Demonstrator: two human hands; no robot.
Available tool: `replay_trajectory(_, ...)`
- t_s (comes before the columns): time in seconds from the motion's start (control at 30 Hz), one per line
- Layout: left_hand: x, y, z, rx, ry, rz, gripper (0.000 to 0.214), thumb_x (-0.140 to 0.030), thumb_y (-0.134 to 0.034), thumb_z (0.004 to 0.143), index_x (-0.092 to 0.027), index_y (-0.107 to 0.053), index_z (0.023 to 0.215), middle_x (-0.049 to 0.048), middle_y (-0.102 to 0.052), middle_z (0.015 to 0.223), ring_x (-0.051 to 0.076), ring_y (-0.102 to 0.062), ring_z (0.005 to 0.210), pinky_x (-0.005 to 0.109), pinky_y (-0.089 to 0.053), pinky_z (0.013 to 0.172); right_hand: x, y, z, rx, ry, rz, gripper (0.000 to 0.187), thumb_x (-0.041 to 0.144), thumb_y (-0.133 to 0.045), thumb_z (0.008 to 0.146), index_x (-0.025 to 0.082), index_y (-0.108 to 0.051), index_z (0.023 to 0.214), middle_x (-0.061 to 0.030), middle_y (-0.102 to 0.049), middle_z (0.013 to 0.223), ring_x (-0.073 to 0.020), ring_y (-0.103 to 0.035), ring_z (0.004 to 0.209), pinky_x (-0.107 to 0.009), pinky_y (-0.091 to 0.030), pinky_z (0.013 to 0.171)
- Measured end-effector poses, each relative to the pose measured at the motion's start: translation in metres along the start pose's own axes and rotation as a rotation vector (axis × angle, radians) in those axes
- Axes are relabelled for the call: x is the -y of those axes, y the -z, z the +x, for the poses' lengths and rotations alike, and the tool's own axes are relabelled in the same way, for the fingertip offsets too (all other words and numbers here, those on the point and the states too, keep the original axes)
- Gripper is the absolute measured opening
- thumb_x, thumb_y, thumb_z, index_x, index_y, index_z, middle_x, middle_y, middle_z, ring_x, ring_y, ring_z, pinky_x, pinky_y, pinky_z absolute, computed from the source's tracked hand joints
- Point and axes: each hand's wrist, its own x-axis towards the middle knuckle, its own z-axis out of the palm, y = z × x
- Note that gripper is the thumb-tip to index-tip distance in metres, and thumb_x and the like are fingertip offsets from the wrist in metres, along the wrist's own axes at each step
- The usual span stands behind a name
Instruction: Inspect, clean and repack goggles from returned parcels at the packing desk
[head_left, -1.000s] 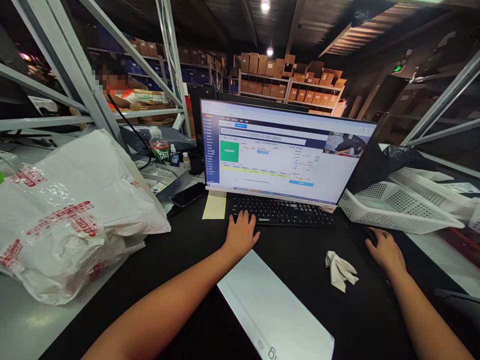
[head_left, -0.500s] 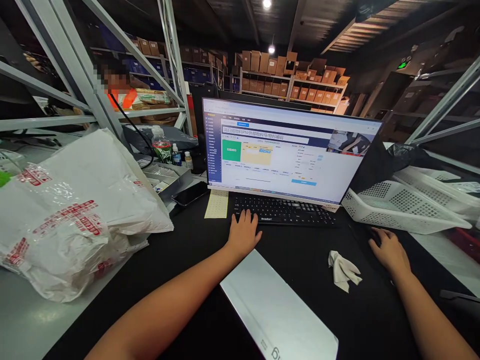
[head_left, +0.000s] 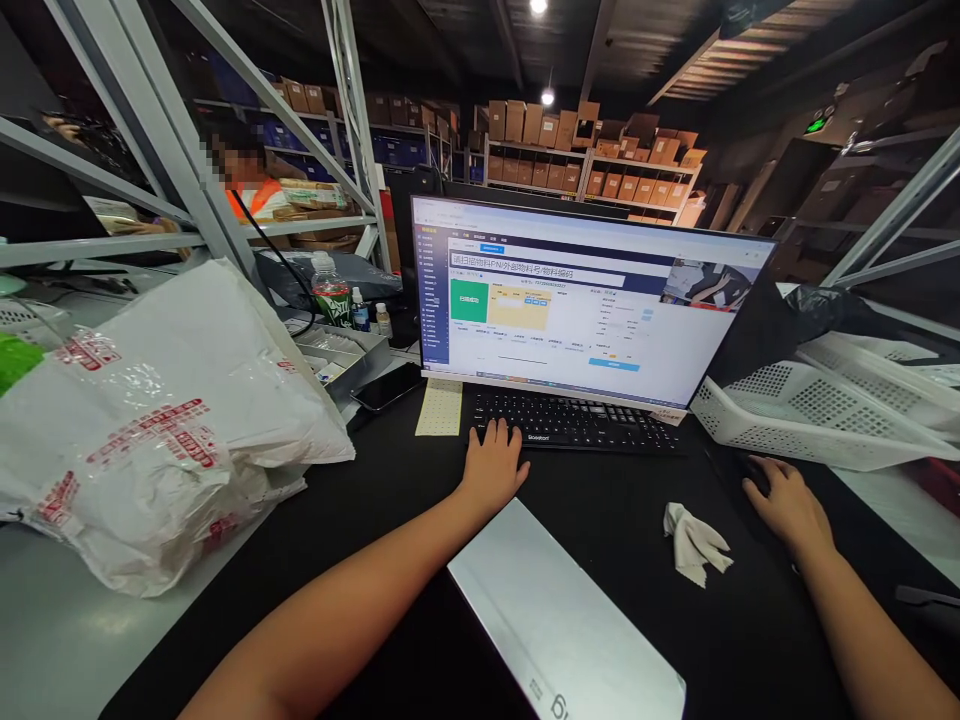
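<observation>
My left hand [head_left: 493,466] rests at the left front edge of a black keyboard [head_left: 577,422], fingers stretched out over its keys. On the right, my right hand [head_left: 793,510] is curved over a dark computer mouse [head_left: 756,476], mostly hidden beneath the palm. A lit monitor [head_left: 540,300] stands behind the keyboard, showing a page with a green block and a yellow block. Below my left wrist lies a flat silver-white box [head_left: 570,610], its lower end cut off by the frame. A crumpled pale cloth [head_left: 696,543] lies between the box and my right hand.
A large white plastic bag with red print [head_left: 165,430] fills the left side. Near it are a phone [head_left: 388,387], a drink bottle [head_left: 330,292] and small bottles. White perforated baskets [head_left: 795,415] stand at right. A person in an orange vest [head_left: 259,196] is behind the metal frame.
The whole view has shifted slightly to the right in the picture. Both hands keep their places at the keyboard and the mouse.
</observation>
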Motion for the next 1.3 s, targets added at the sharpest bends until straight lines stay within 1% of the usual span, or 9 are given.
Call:
replay_trajectory(0.13, 0.0, 0.002, -0.001, 0.006, -0.002, 0.009, 0.061, -0.045, -0.049, 0.098, -0.012, -0.046, 0.149, 0.0239, -0.044, 0.155, 0.039, -0.041, 0.143, 0.064, -0.035, 0.113, -0.004, -0.002, 0.001, 0.005, -0.007, -0.006, 0.06, 0.051, -0.042, 0.091, 0.017, -0.059, 0.138, -0.019, -0.056, 0.135, -0.0387, -0.06, 0.119, -0.051, -0.05, 0.098)
replay_trajectory(0.33, 0.0, 0.003, -0.001, 0.011, -0.001, 0.013, 0.061, -0.045, -0.049, 0.098, -0.012, -0.046, 0.149, 0.0232, -0.044, 0.155, 0.038, -0.041, 0.144, 0.063, -0.035, 0.114, -0.006, -0.005, 0.001, 0.011, -0.014, -0.009, 0.058, 0.052, -0.042, 0.091, 0.02, -0.06, 0.136, -0.0177, -0.056, 0.135, -0.0387, -0.061, 0.115, -0.052, -0.052, 0.095)
replay_trajectory(0.47, 0.0, 0.003, -0.001, 0.015, 0.001, 0.01, 0.062, -0.046, -0.049, 0.098, -0.011, -0.045, 0.149, 0.0234, -0.044, 0.156, 0.039, -0.04, 0.144, 0.063, -0.035, 0.114, -0.005, -0.006, 0.001, 0.001, -0.02, -0.01, 0.06, 0.051, -0.04, 0.093, 0.017, -0.059, 0.138, -0.0195, -0.054, 0.136, -0.0392, -0.06, 0.119, -0.051, -0.05, 0.098)
replay_trajectory(0.6, 0.0, 0.002, -0.001, 0.015, -0.001, 0.005, 0.062, -0.046, -0.05, 0.098, -0.011, -0.045, 0.149, 0.0238, -0.044, 0.155, 0.039, -0.04, 0.144, 0.064, -0.035, 0.114, -0.006, -0.008, 0.001, -0.006, -0.016, -0.007, 0.062, 0.052, -0.04, 0.091, 0.016, -0.059, 0.138, -0.0196, -0.055, 0.135, -0.0395, -0.059, 0.121, -0.052, -0.05, 0.1)
replay_trajectory(0.97, 0.0, 0.004, -0.002, 0.016, 0.0, 0.001, 0.062, -0.045, -0.049, 0.098, -0.012, -0.046, 0.149, 0.0237, -0.044, 0.155, 0.039, -0.04, 0.144, 0.064, -0.034, 0.115, -0.014, -0.013, 0.002, 0.004, 0.005, 0.002, 0.06, 0.052, -0.041, 0.092, 0.021, -0.057, 0.14, -0.0178, -0.054, 0.137, -0.0393, -0.06, 0.119, -0.054, -0.051, 0.098)
replay_trajectory(1.17, 0.0, 0.004, -0.002, 0.015, 0.008, -0.002, 0.061, -0.045, -0.049, 0.098, -0.012, -0.046, 0.149, 0.0242, -0.043, 0.156, 0.038, -0.04, 0.145, 0.063, -0.034, 0.115, -0.014, -0.013, 0.003, 0.01, 0.003, -0.004, 0.062, 0.053, -0.042, 0.091, 0.02, -0.058, 0.14, -0.0194, -0.053, 0.137, -0.0405, -0.061, 0.118, -0.055, -0.053, 0.094)
replay_trajectory(1.3, 0.0, 0.003, -0.001, 0.015, 0.008, -0.005, 0.061, -0.045, -0.049, 0.098, -0.012, -0.046, 0.149, 0.0243, -0.043, 0.156, 0.038, -0.04, 0.145, 0.063, -0.034, 0.115, -0.012, -0.011, 0.002, -0.005, 0.003, -0.004, 0.063, 0.052, -0.04, 0.092, 0.017, -0.056, 0.142, -0.0201, -0.054, 0.135, -0.0401, -0.061, 0.119, -0.053, -0.052, 0.097)
